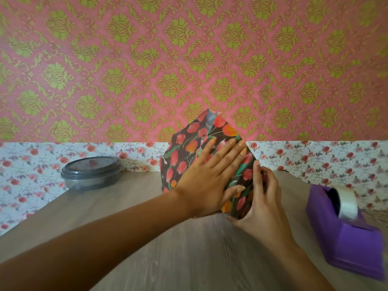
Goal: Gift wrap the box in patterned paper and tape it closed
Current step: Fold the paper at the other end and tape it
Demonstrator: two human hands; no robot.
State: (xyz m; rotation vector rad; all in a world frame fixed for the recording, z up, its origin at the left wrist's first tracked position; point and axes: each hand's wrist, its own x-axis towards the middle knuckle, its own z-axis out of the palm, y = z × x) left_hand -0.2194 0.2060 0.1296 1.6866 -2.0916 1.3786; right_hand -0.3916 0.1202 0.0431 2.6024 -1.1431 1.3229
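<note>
Table [189,259] nearest, wrapped box [182,162] mid-table. My left hand [207,181] lies flat, fingers straight, pressing the paper [212,127]; right hand [260,202] pinches the side fold. Crease tight before reaching for tape dispenser [344,227]

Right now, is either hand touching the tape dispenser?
No, the left hand and right hand are on the wrapped box; the tape dispenser stands apart.

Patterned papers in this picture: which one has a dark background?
The tulip-print wrapping paper under the left hand. The wall covering is pink with green-gold motifs; the strip below it is white with small roses.
</note>
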